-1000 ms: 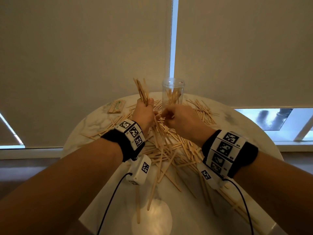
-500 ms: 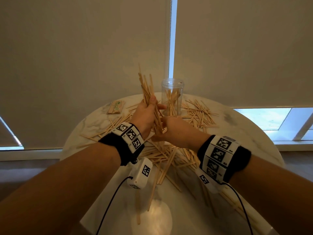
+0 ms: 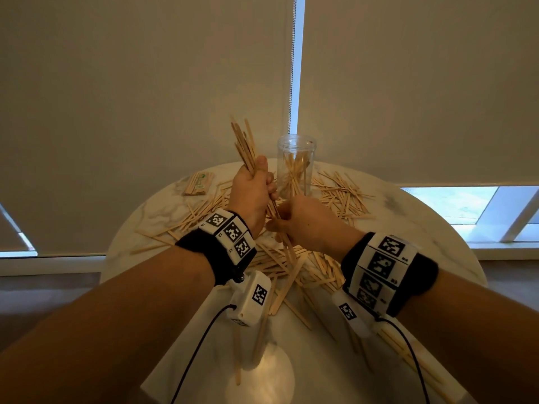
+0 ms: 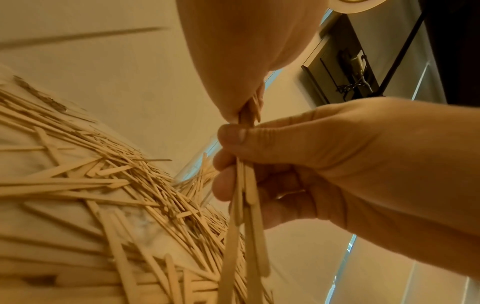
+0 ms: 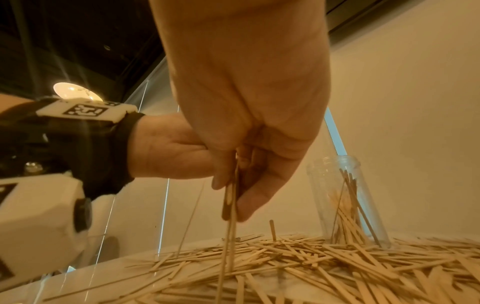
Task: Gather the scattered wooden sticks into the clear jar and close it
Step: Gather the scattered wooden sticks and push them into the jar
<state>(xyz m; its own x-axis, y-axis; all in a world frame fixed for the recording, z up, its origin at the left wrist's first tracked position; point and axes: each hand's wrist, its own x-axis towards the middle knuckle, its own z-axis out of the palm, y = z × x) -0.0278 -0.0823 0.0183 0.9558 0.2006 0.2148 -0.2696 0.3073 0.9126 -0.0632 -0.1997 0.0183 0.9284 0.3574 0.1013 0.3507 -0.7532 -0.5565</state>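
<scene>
Left hand (image 3: 252, 189): fist wrapped around a bundle of wooden sticks (image 3: 243, 144), held steeply upright above the table, upper ends fanning out over the thumb, lower ends running down below the fist. Right hand (image 3: 306, 221): just beside and below the left, thumb and curled fingers (image 4: 230, 137) pinching the lower part of the same bundle; the right wrist view shows the stick ends reaching down to the heap. Clear jar (image 3: 296, 167): stands upright and uncapped at the far side of the round marble table (image 3: 408, 225), just beyond both hands, partly filled with leaning sticks; no lid can be made out. Scattered sticks (image 3: 338, 193): spread thick across the tabletop around the jar's base, under the hands and toward the near edge. Banded packet of sticks (image 3: 198, 183): lies flat at the far left of the table, apart from the heap. Both wrists: black straps bearing white marker blocks, cabled camera units beneath. Roller blinds (image 3: 145, 83): drawn behind the table.
</scene>
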